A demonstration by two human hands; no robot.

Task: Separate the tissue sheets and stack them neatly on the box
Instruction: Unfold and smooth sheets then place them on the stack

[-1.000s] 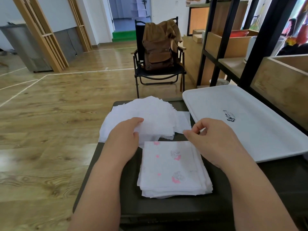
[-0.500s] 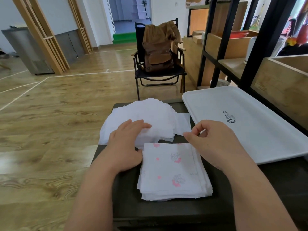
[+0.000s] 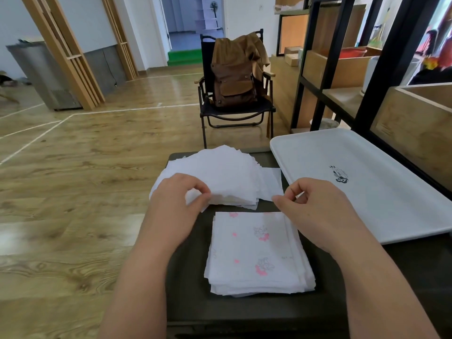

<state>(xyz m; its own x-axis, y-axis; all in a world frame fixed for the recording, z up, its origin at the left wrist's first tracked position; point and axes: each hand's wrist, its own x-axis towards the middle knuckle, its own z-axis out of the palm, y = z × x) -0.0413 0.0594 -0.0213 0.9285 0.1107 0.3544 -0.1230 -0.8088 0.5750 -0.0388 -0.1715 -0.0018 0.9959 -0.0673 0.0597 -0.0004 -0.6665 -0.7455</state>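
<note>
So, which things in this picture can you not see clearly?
All in the head view:
- Right hand: whether it pinches a sheet; the curled fingers hide it.
- Far tissue pile: near-left corner, covered by the left hand.
- Box: front cut off by the bottom edge.
- Tray: logo too small to read.

— What carries everything here?
— A dark box (image 3: 186, 285) standing on the wooden floor (image 3: 73, 192).
— And directly on it?
— Two tissue piles: a fanned plain white stack (image 3: 227, 172) at the far end and a pink-printed stack (image 3: 256, 255) nearer, apart from it. A white tray (image 3: 381, 192) lies at the right, overhanging the far edge.
</note>
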